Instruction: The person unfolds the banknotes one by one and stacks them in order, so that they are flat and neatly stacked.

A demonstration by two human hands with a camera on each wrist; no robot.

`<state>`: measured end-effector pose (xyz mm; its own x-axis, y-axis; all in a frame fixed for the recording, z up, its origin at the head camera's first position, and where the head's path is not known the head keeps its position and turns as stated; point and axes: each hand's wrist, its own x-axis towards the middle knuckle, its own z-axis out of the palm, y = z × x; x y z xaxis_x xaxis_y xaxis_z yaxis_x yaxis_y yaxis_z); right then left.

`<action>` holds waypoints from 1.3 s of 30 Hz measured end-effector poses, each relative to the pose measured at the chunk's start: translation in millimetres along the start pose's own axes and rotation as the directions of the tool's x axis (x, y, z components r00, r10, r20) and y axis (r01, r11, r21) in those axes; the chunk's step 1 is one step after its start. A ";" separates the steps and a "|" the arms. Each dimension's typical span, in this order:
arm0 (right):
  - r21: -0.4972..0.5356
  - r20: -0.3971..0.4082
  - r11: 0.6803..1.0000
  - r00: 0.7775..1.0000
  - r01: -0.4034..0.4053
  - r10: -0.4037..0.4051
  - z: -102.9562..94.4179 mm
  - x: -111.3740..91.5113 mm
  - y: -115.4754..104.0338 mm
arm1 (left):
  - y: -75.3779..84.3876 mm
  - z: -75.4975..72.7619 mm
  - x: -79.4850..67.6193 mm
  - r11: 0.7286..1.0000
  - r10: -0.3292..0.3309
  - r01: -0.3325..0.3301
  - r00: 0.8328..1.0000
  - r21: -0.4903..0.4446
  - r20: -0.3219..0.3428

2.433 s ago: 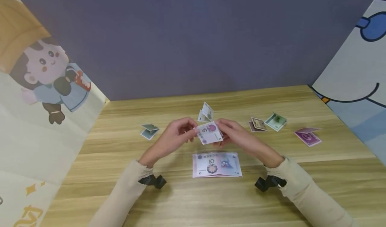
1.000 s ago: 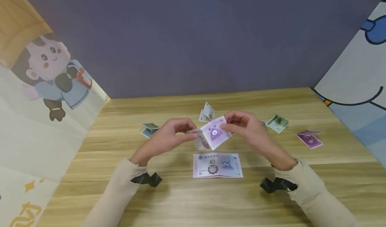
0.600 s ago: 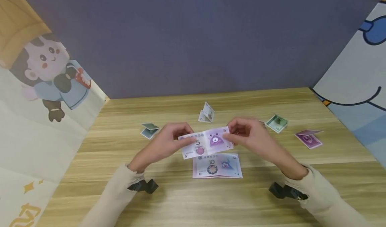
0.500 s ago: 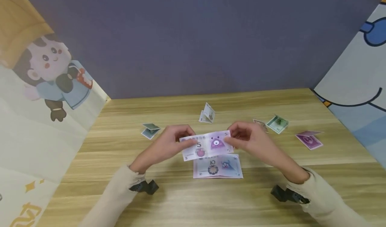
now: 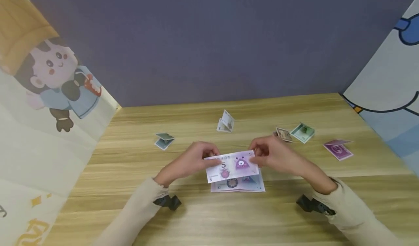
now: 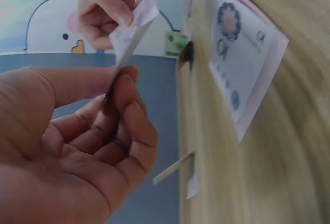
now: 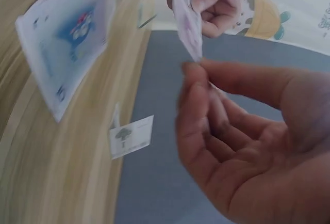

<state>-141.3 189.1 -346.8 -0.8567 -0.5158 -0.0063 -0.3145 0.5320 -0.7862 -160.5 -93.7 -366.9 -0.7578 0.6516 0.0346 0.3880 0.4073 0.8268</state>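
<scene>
A purple-and-white play banknote (image 5: pixel 231 166) marked 5 is stretched flat between my two hands, raised above the table. My left hand (image 5: pixel 196 160) pinches its left end with thumb and fingers. At the opposite end, my right hand (image 5: pixel 276 155) pinches it the same way. Beneath it lies a play banknote (image 5: pixel 235 186) marked 10, unfolded on the table; the raised note hides its upper half in the head view. Both wrist views show thumb and fingertips meeting on the purple note (image 6: pixel 133 28), which appears edge-on there.
Several small folded play notes lie around the hands: a grey-green note (image 5: pixel 164 141) at left, a white note (image 5: pixel 226 121) at the back, and a brown note (image 5: pixel 283 134), a green note (image 5: pixel 302 133) and a magenta note (image 5: pixel 338 150) at right. A dark panel (image 5: pixel 209 46) borders the table's back.
The purple 5 note was folded; my hands have opened it out flat. Since then they have lowered it toward me and slightly right, over the 10 note.
</scene>
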 end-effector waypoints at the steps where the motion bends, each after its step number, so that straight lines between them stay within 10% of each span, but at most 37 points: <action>1: -0.021 0.023 1.000 1.000 -0.004 0.004 -0.9 0.9 2.9 | -2.2 3.3 2.9 1.000 0.001 -0.001 1.000 0.004 0.015; 10: -0.046 0.192 0.996 0.978 -0.073 0.080 3.8 6.1 22.0 | -15.8 24.3 10.7 0.993 -0.029 0.023 0.998 0.115 0.055; 39: -0.138 0.211 0.969 0.950 -0.204 0.230 22.1 4.6 31.4 | -27.4 40.1 12.0 0.965 -0.088 0.070 0.994 0.254 0.062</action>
<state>-146.1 188.5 -385.2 -0.8001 -0.5094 -0.3166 -0.1870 0.7135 -0.6753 -159.3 -71.3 -411.7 -0.7550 0.6516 -0.0732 0.4550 0.6011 0.6570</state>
